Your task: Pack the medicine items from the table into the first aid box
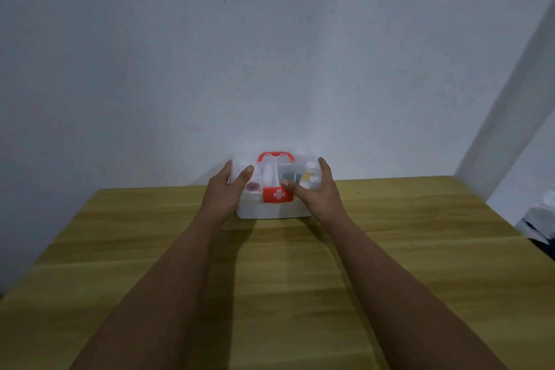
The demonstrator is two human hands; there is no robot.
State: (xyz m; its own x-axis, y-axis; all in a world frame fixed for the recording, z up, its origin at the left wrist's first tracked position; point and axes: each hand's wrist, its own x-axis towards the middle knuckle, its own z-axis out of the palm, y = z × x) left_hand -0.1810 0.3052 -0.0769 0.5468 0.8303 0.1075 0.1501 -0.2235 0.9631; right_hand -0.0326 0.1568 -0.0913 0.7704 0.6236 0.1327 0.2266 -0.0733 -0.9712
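Note:
A clear plastic first aid box (271, 210) with a red handle (275, 156) and a red latch marked by a white cross (278, 194) stands at the far edge of the wooden table (270, 279), against the wall. Its lid looks shut. Through the lid I make out a white bottle (309, 173), a white roll (266, 176), a dark packet (289, 176) and a round pinkish item (252, 187). My left hand (225, 189) grips the box's left side, thumb on the lid. My right hand (315, 189) grips its right side, thumb near the latch.
A pale wall rises right behind the box. A dark object (537, 231) lies past the table's right edge.

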